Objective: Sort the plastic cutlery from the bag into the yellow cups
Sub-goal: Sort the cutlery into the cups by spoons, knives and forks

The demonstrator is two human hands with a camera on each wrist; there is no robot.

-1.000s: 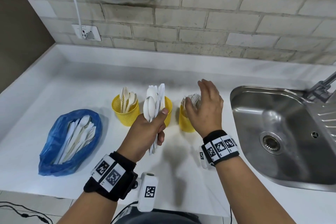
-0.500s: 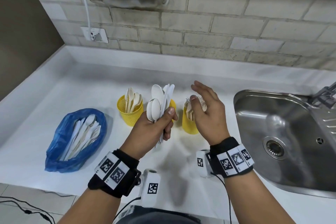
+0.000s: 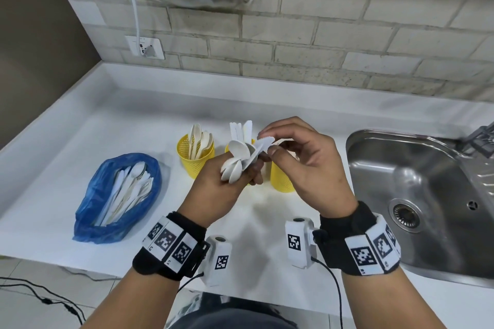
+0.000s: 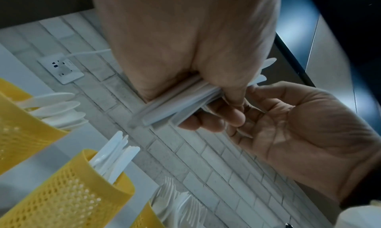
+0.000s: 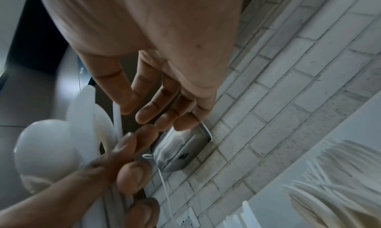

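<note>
Head view. The left hand [image 3: 213,192] is closed in a fist round a bunch of white plastic cutlery [image 3: 242,160], spoon bowls fanned toward the person and a serrated knife [image 3: 263,143] pointing toward the right hand [image 3: 310,165]. The right hand's thumb and forefinger pinch that knife's tip; its other fingers are loosely curved. Just beyond the hands stand three yellow cups: the spoon cup [image 3: 195,156] beyond and left of the left hand, the knife cup [image 3: 242,129] directly behind the bunch and mostly hidden, the third cup [image 3: 282,179] beneath the right hand. The blue bag [image 3: 117,195], holding more cutlery, lies well left of the left hand on the white counter [image 3: 133,128]. A steel sink [image 3: 417,181] lies to the right of the right hand.

Left wrist view. The left hand's fingers [image 4: 228,78] clamp the flat handles of the bunch [image 4: 175,107]; the right hand [image 4: 299,120] cups just beside them, palm toward the camera. Spoons, knives and forks stand in separate yellow cups below.

Right wrist view. The right hand's fingers [image 5: 144,110] are extended and slightly bent; contact with the knife is blurred here. The left hand's fingertips [image 5: 132,174] grip the bunch's handles.
</note>
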